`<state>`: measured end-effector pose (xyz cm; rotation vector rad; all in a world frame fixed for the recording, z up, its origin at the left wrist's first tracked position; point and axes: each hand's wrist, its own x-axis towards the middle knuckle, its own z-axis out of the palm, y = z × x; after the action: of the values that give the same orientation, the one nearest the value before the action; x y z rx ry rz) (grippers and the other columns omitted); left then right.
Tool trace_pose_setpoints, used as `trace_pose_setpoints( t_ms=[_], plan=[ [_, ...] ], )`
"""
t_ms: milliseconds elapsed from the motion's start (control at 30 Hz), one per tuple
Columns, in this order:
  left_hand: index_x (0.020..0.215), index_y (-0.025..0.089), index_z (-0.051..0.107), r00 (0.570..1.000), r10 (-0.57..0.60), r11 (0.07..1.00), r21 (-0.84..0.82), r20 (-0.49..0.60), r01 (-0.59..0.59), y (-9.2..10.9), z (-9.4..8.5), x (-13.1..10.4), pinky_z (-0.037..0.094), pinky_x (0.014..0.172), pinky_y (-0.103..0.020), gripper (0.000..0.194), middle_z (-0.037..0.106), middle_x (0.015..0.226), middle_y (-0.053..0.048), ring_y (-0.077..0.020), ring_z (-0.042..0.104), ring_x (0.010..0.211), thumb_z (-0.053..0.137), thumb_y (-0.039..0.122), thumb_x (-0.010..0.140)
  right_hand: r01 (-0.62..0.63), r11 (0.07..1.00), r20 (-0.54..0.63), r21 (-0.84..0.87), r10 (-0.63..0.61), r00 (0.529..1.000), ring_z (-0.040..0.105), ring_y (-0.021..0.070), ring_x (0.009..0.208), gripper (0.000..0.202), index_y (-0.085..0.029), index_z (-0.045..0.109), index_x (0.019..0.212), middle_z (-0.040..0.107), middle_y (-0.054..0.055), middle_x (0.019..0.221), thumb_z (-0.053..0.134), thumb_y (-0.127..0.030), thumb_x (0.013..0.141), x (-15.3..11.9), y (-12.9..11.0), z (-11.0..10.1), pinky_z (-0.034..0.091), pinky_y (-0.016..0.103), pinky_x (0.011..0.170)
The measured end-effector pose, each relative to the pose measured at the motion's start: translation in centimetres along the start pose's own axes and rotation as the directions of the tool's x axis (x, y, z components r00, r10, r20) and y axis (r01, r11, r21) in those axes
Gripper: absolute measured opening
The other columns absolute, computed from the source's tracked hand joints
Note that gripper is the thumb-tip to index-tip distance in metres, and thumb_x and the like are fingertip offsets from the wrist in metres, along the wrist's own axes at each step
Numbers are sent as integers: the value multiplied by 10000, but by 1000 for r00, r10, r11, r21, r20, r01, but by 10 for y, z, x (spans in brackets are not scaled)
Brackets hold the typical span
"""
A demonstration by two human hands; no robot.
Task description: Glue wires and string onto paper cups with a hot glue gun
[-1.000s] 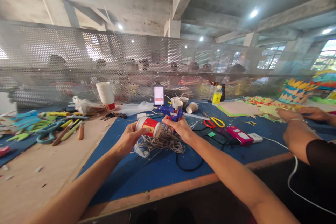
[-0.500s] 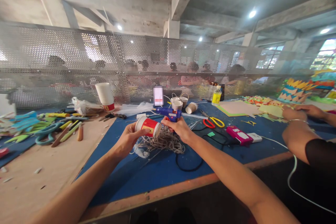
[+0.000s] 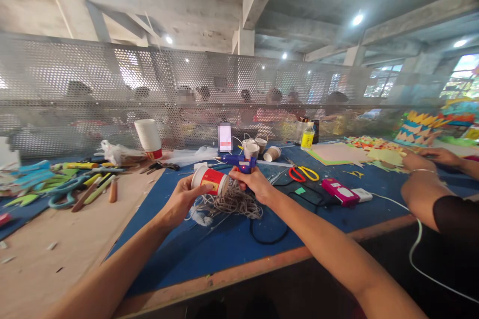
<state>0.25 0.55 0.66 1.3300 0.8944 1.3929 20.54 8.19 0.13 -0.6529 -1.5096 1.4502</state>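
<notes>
My left hand [image 3: 181,200] is closed around a red and white paper cup [image 3: 212,181], which lies tilted on its side in the grip. In my right hand [image 3: 253,183] is a blue glue gun [image 3: 235,160], its nozzle pointing left above the cup. Beneath both hands a tangled heap of beige cord [image 3: 237,202] rests on the blue mat [image 3: 179,264], with a cord end wound partly around the cup's right end. Just behind the glue gun stand paper cups with cord handles [image 3: 251,148], and another cup [image 3: 272,153] lies on its side.
Red and yellow scissors [image 3: 305,174] and a magenta box [image 3: 340,192] with a white plug lie to the right. A co-worker's arm [image 3: 421,187] reaches in there. Stacked cups [image 3: 148,137] stand at the back left, near blue-handled scissors [image 3: 67,192] and tools. A yellow-labelled bottle [image 3: 308,135] stands behind.
The glue gun has turned slightly, so its nozzle now shows more plainly above the cup. Both hands keep their holds, and the cup has hardly moved.
</notes>
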Motion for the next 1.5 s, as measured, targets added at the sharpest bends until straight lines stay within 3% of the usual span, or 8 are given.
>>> trace_pose_setpoints(
  t_ms=[367,500,767,967,1133,1500],
  plan=[
    [938,139,751,1000,-23,998,-62,-22,21,-1,5,1,521,735,-270,242,758,827,-63,-187,690,736,739,338,800,-18,1000,30,21,18,999,399,57,484,320,-163,670,834,572,-35,649,781,-440,719,-1,3,-1,319,219,466],
    [929,158,747,999,-11,999,-40,-48,9,-2,5,2,522,740,-266,232,758,832,-52,-181,682,735,779,306,754,-7,1000,29,13,6,1000,396,54,477,321,-157,668,819,561,-37,632,770,-449,732,-2,2,0,321,213,462],
    [983,159,753,999,-54,998,-34,5,54,-2,2,3,507,806,-258,269,761,898,-63,-180,680,807,789,294,753,-3,1000,-3,28,3,1000,390,54,463,350,-154,664,820,530,-55,584,792,-456,698,0,3,-1,323,215,461],
    [937,148,750,997,-81,994,-77,-16,80,-2,2,4,506,766,-233,223,754,864,-56,-156,665,762,786,263,749,22,1000,-6,-1,-22,1000,396,48,467,349,-156,672,822,586,-35,671,794,-457,693,1,5,0,333,218,457],
    [899,138,756,995,-63,995,-82,-80,56,-7,2,7,514,721,-256,250,753,813,-57,-172,665,714,815,292,711,7,1000,-8,-22,-7,1000,396,58,461,356,-158,671,817,550,-48,603,798,-461,680,-2,2,3,323,221,449],
    [927,153,767,996,-75,997,-17,-41,74,-2,0,5,528,745,-284,302,761,841,-66,-216,698,784,844,284,665,11,1000,4,-29,-11,1000,394,64,474,364,-168,668,815,543,-46,600,802,-476,674,-3,0,3,322,229,459]
  ],
)
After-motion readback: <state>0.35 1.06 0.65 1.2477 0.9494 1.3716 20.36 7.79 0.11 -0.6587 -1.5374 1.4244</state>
